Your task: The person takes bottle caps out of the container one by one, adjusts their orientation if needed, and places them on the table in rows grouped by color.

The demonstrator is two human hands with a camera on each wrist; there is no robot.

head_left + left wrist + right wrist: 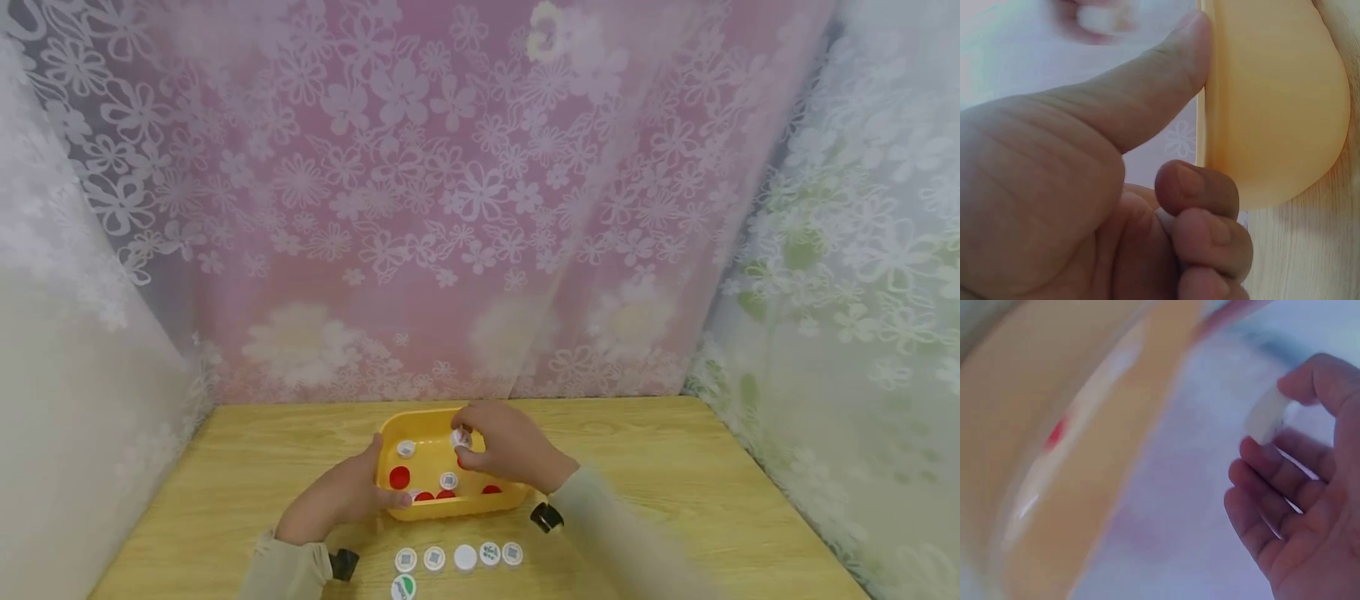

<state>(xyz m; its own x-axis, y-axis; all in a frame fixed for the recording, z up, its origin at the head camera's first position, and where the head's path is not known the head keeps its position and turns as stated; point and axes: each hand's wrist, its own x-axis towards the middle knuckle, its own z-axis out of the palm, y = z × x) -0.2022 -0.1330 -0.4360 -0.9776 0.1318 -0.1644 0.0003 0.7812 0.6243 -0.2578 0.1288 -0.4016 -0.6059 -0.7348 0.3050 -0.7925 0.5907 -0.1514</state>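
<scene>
A yellow plastic basin (450, 510) stands on the table with white caps (448, 481) and red caps (400, 477) lying inside. My left hand (337, 493) grips the basin's left end, the thumb (1194, 53) over the rim and the other fingers curled at its outside. Over the basin's right part, my right hand (517, 446) pinches a white bottle cap (1267, 417) between thumb and fingers. Some print shows on this cap's face in the head view. The basin's near wall hides part of several caps.
In front of the basin, several white caps (465, 558) lie in a row on the wooden table (637, 500). One cap with a green mark (403, 587) lies nearer, below the row's left end. Flowered curtains (450, 208) enclose the table at the back and sides.
</scene>
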